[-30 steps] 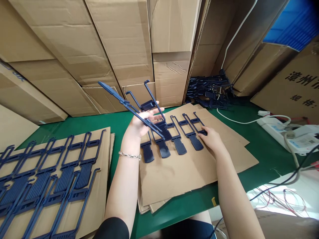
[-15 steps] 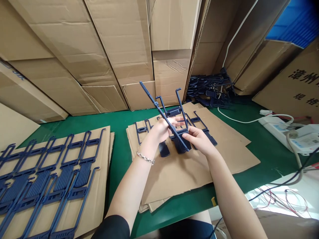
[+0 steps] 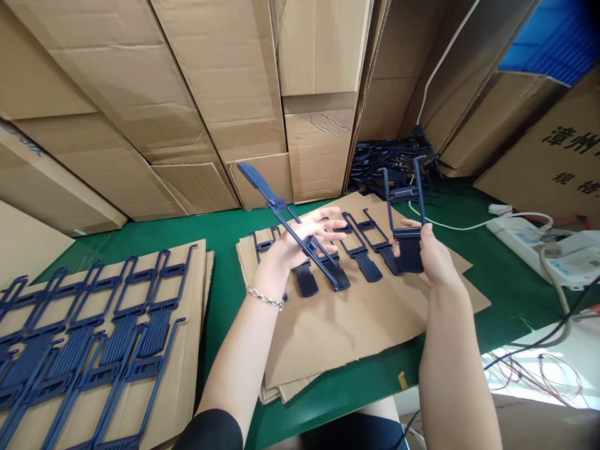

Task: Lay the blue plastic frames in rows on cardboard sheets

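Observation:
My left hand has its fingers stretched out, while a dark blue plastic bracket rests across it around the thumb. That bracket has two thin rods and a ribbed pad pointing up and left; the thumb's grip is partly hidden. My right hand pinches a second dark blue plastic bracket by its flat pad, rods and hooked ends upward. Between and below the hands, several like brackets lie in a row on stacked cardboard sheets.
More brackets lie in two rows on cardboard at the left. A heap of dark blue parts sits in an open carton at the back. Cartons wall off the green table. A white power strip and cables are at the right.
My hands have moved apart. The right hand has carried one bracket to the right, and the bracket at the left hand has turned, showing its ribbed pad. The left fingers have spread.

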Demonstrator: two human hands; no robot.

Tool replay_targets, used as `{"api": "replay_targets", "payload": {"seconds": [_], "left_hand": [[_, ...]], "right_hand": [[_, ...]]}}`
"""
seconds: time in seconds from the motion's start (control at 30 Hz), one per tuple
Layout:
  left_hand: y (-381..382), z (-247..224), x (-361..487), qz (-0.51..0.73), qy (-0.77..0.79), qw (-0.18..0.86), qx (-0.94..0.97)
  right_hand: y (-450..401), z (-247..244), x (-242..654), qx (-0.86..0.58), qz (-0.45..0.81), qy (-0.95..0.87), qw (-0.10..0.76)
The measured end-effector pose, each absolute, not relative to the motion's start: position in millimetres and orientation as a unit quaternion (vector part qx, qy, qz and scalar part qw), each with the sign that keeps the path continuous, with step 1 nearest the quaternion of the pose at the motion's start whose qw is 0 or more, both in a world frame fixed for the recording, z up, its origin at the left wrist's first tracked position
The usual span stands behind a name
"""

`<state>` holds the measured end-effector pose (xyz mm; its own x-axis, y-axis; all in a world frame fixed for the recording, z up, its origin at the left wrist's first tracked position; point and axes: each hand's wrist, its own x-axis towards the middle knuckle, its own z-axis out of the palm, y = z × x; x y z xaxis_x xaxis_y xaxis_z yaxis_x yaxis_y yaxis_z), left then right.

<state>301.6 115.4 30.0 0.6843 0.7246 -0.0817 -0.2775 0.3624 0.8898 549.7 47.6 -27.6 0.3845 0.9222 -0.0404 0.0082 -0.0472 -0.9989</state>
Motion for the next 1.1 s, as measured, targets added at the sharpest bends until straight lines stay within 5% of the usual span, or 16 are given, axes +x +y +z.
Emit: {"api": "replay_targets", "payload": {"seconds": [0.3, 0.67, 1.1], "left_hand": [[121, 39, 282, 0.382, 0.272, 0.741, 0.481], [136, 30, 266, 0.319, 0.498, 0.614, 0.522], [133, 35, 259, 0.208, 0.589, 0.49, 0.609]], "right_hand": [[52, -46, 585, -0.862, 0.071, -0.356, 0.353], [55, -52, 586, -0.904, 0.093, -0.374, 0.186], [65, -50, 571, -0.911, 0.059, -0.377, 0.156]]}}
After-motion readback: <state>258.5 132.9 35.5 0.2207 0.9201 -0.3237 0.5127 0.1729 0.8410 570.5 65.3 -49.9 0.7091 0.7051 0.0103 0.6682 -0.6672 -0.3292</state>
